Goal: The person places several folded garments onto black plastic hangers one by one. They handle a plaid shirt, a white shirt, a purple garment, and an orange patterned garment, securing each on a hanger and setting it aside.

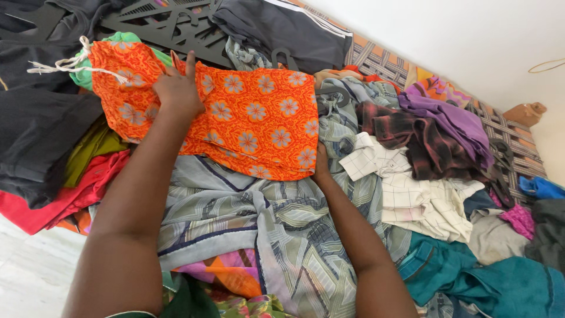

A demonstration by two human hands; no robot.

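Under the left hand (176, 88) lies an orange garment (235, 118) with grey flower print and a white drawstring (65, 63); below the right hand (322, 164) a grey cloth (247, 218) with dark stripes; right of it a white checked shirt (412, 194), a purple cloth (453, 121), a teal garment (471, 277); left of the left hand, black clothing (41, 123) and a red cloth (70, 197).

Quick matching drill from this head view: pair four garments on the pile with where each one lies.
Things:
1. orange flowered garment
2. purple cloth
3. teal garment
4. red cloth

Places:
A. bottom right corner of the pile
B. left edge, under the dark clothes
C. spread flat between the left hand and the right hand
D. upper right, beside the dark plaid shirt

Pairs: 1-C, 2-D, 3-A, 4-B
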